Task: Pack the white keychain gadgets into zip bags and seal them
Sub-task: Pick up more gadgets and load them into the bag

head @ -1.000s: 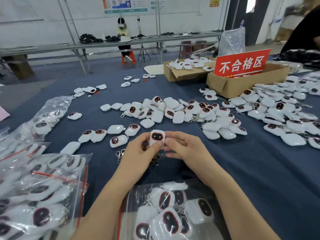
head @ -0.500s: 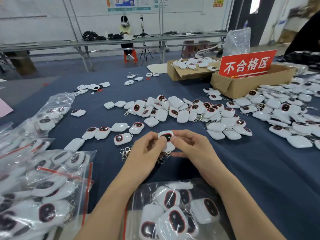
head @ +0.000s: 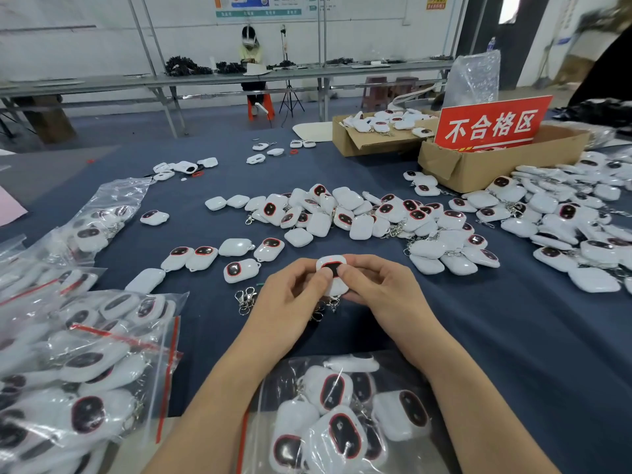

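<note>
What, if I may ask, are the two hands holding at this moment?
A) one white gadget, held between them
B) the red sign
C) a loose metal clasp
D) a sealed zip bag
A: the left hand and the right hand both pinch a single white gadget between their fingertips.

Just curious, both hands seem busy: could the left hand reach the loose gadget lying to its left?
Probably yes, once freed: the left hand pinches the held gadget with the right hand, but the loose gadget lies close by, nothing between.
</note>
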